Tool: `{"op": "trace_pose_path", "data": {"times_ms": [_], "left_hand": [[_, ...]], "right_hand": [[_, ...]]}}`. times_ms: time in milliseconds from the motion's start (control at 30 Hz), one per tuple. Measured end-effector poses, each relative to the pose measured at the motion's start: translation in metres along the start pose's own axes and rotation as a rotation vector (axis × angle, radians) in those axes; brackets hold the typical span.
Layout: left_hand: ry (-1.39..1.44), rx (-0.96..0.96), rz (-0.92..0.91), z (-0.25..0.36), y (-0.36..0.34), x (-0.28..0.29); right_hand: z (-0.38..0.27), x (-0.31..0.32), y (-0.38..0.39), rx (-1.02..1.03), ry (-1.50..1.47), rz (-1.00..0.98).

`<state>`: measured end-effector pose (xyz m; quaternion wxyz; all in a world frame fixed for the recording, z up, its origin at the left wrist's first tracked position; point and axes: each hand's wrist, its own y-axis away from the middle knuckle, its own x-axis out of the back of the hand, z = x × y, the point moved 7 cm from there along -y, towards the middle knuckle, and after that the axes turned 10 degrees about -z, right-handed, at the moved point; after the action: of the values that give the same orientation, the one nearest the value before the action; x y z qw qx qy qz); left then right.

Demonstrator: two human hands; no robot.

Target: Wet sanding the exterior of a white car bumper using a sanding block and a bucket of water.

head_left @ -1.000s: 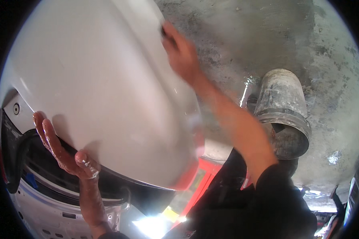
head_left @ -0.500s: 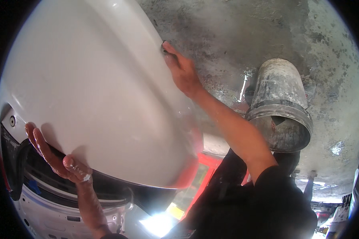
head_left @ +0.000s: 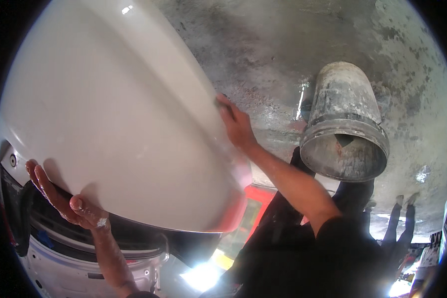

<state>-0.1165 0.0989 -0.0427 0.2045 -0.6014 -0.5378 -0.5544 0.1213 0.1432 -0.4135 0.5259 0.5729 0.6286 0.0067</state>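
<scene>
A large, white, curved car panel (head_left: 119,114) fills the left half of the head view, its surface smooth and glossy. Against its lower left edge rests my left hand (head_left: 64,198), wet with whitish suds, the fingers stretched out and the thumb apart. At the panel's right edge, my right hand (head_left: 238,124) is bent with the fingertips pressed to the rim. Something small and dark shows under those fingertips; its kind I cannot make out.
A dirty, whitish bucket (head_left: 345,99) stands right of my right arm, a dark piece inside its mouth. Wet, stained concrete floor (head_left: 243,44) lies beyond. A bare silver car door (head_left: 79,270) is at lower left. Another person's legs (head_left: 402,223) show at lower right.
My right hand has slid along the panel's right edge toward me, with the dark piece under its fingertips. My left hand stays at the lower left edge. The view has shifted slightly.
</scene>
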Motion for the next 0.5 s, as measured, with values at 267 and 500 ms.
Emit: {"op": "trace_pose_path", "data": {"times_ms": [267, 500], "left_hand": [[0.019, 0.003, 0.075, -0.005, 0.003, 0.000], [-0.059, 0.009, -0.002, -0.009, 0.002, 0.000]], "right_hand": [[-0.009, 0.001, -0.026, -0.091, -0.036, -0.034], [0.012, -0.001, -0.006, -0.259, 0.052, -0.003]]}}
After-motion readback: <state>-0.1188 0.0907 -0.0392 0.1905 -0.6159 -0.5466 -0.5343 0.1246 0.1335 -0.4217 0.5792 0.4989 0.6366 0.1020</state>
